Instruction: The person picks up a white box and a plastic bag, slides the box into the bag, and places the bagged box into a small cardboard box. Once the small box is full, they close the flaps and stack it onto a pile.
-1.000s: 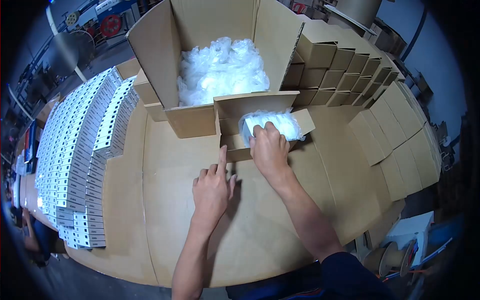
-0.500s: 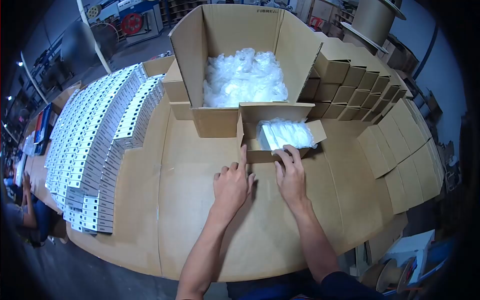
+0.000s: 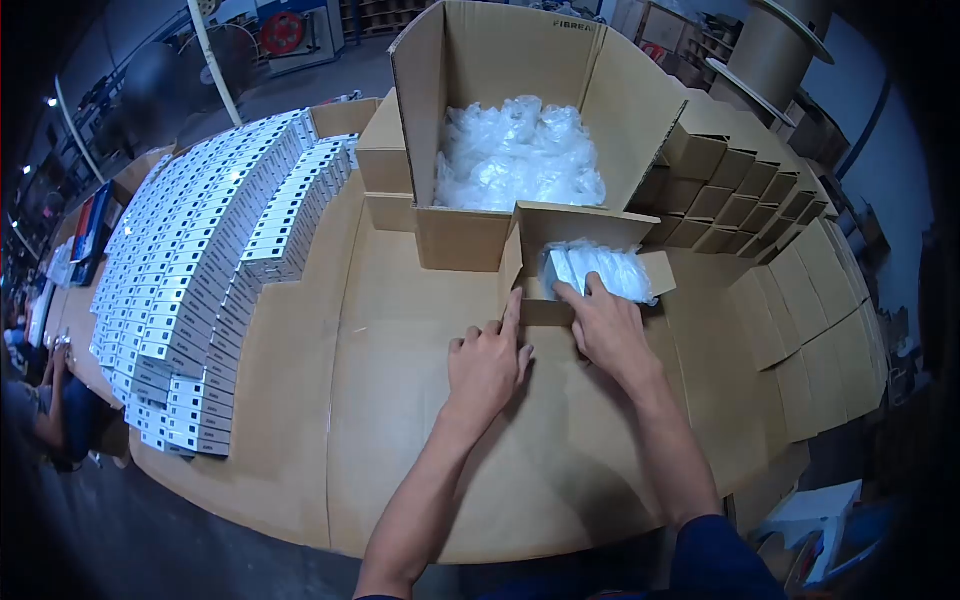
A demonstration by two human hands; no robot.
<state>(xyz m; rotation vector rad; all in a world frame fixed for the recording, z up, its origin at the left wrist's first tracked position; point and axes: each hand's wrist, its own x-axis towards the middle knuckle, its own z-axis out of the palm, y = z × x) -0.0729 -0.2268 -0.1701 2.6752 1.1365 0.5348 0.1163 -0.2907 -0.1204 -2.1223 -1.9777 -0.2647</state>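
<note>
A small open cardboard box (image 3: 548, 314) stands before me with a row of clear-plastic-wrapped white packets (image 3: 606, 270) inside. My left hand (image 3: 486, 370) is at its front left corner, index finger stretched up against the edge and thumb apart, gripping nothing. Over the front wall reaches my right hand (image 3: 612, 330), two fingers extended onto the near side of the packets and the rest bent underneath. Its fingertips press on the plastic without wrapping round a packet.
Behind stands a large open carton (image 3: 460, 240) holding many plastic-wrapped pieces (image 3: 520, 155). Stacked white boxes (image 3: 190, 260) fill the left of the cardboard-covered table (image 3: 400, 480). Folded brown boxes (image 3: 800, 310) are piled at right. Another person (image 3: 60, 400) is at far left.
My right hand has moved further over the small box, its fingers now on the packets rather than at the front edge. My left hand keeps its place at the corner; the view has shifted.
</note>
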